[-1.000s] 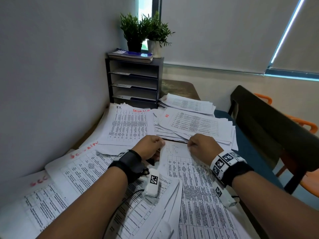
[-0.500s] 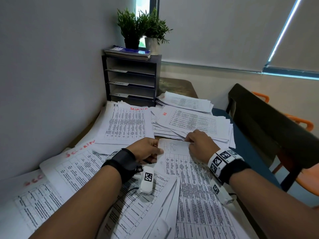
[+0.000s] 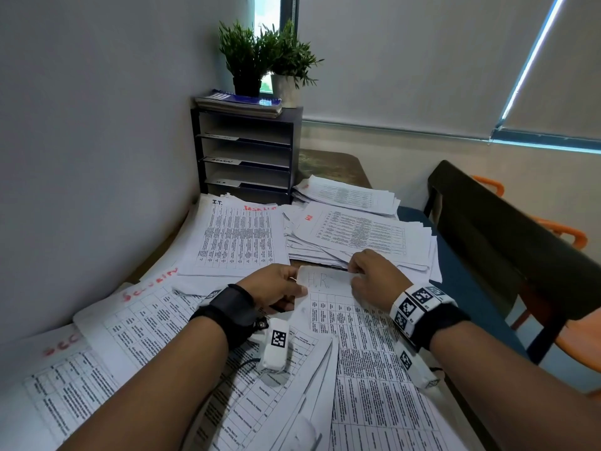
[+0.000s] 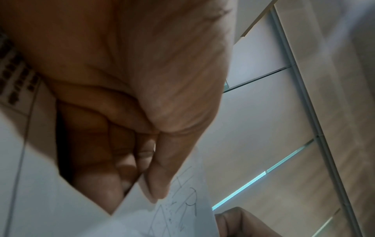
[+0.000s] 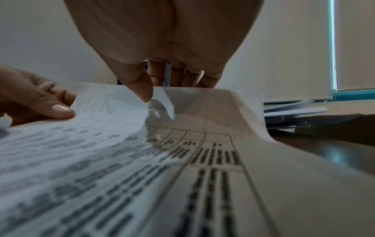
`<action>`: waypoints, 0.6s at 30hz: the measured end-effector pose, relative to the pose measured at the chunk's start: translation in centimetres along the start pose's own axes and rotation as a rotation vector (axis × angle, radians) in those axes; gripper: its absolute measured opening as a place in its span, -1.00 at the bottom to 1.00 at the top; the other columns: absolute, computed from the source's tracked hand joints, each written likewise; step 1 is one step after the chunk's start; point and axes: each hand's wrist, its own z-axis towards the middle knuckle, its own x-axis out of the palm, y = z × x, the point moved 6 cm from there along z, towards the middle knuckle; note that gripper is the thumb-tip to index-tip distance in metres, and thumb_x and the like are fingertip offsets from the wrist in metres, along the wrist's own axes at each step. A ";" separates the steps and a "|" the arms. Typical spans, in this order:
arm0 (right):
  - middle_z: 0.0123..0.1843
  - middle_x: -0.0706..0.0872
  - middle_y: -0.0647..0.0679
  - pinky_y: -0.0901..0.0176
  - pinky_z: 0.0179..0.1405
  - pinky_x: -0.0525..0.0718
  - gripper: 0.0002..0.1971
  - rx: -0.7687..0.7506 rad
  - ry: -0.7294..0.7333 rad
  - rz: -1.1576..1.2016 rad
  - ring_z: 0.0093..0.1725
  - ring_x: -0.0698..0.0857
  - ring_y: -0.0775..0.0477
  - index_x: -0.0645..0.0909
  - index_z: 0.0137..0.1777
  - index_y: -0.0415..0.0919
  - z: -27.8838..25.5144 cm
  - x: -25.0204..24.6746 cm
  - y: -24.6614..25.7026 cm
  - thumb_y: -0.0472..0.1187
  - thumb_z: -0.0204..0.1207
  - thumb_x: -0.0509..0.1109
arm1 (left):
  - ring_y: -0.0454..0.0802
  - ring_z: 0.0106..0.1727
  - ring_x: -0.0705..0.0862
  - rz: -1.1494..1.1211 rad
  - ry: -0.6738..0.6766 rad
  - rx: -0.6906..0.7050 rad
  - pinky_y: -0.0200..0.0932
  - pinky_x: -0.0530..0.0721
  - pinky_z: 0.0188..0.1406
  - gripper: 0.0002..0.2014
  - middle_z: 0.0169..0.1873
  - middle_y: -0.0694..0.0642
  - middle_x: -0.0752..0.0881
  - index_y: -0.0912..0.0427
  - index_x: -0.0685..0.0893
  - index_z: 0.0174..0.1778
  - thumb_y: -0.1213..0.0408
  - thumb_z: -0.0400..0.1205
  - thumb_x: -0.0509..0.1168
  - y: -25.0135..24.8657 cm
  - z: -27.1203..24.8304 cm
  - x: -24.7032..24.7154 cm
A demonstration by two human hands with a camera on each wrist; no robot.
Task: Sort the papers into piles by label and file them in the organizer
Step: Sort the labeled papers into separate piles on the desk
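Observation:
A printed sheet marked "H.R." (image 3: 357,346) lies in front of me, its far edge lifted. My left hand (image 3: 276,289) pinches its top left corner between thumb and fingers (image 4: 154,181). My right hand (image 3: 370,278) pinches the top edge further right, thumb (image 5: 140,89) on the face and fingers behind. The sheet (image 5: 182,128) curls upward at that edge. Beyond it lie an "I.T." pile (image 3: 237,236), a red-labelled pile (image 3: 361,236) and another pile (image 3: 348,193). The black organizer (image 3: 247,151) with several labelled shelves stands against the wall.
Sheets marked in red (image 3: 130,320) cover the near left of the table. Notebooks (image 3: 240,102) and two potted plants (image 3: 266,60) sit on the organizer. A dark chair back (image 3: 507,229) and orange chairs (image 3: 566,236) stand at the right. The wall (image 3: 91,141) runs along the left.
Both hands have slid up the H.R. sheet to its top edge and raised it off the pile. The head view has dropped slightly.

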 end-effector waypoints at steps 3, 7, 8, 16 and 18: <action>-0.09 0.69 -0.03 0.06 -0.08 0.61 -0.92 0.045 0.063 -0.029 -0.08 0.66 -0.14 0.48 -0.15 -0.02 -0.3 0.3 0.0 -0.20 0.55 0.29 | -0.08 -0.48 0.54 -0.008 -0.002 -0.002 -0.32 0.37 -0.53 -0.87 -0.49 0.00 0.51 0.01 0.81 0.02 0.30 0.69 0.38 0.0 0.1 0.1; -0.07 0.72 -0.04 0.06 0.06 0.54 -0.93 0.062 0.078 -0.074 -0.03 0.66 -0.18 0.55 -0.01 -0.07 -0.7 0.1 0.1 -0.14 0.59 0.25 | -0.05 -0.46 0.51 -0.038 0.017 0.003 -0.27 0.34 -0.47 -0.88 -0.44 0.02 0.50 0.00 0.84 0.00 0.28 0.68 0.40 0.0 0.1 0.3; -0.09 0.72 -0.04 0.05 0.10 0.53 -0.93 0.059 0.061 -0.064 -0.03 0.67 -0.18 0.56 -0.02 -0.08 -0.8 0.0 0.2 -0.14 0.59 0.26 | -0.06 -0.46 0.50 -0.033 0.026 0.001 -0.26 0.32 -0.49 -0.89 -0.44 0.01 0.51 0.01 0.83 0.03 0.26 0.67 0.42 0.0 0.0 0.3; -0.24 0.70 0.00 -0.03 0.23 0.47 -0.88 0.045 -0.155 -0.034 -0.12 0.63 -0.12 0.55 -0.25 -0.11 -0.8 -4.1 1.1 -0.23 0.52 0.28 | -0.12 -0.62 0.22 -0.006 0.145 0.024 -0.19 0.13 -0.57 -0.92 -0.61 -0.09 0.43 0.09 0.84 -0.04 0.20 0.63 0.47 -1.1 -0.7 1.1; -0.22 0.70 -0.02 -0.10 0.21 0.51 -0.87 0.043 -0.297 -0.026 -0.08 0.64 -0.15 0.59 -0.24 -0.14 -0.4 -6.7 1.0 -0.22 0.53 0.29 | -0.10 -0.64 0.20 0.009 0.180 0.030 -0.17 0.10 -0.58 -0.91 -0.60 -0.03 0.39 0.05 0.82 -0.10 0.14 0.64 0.47 -1.4 -0.9 1.9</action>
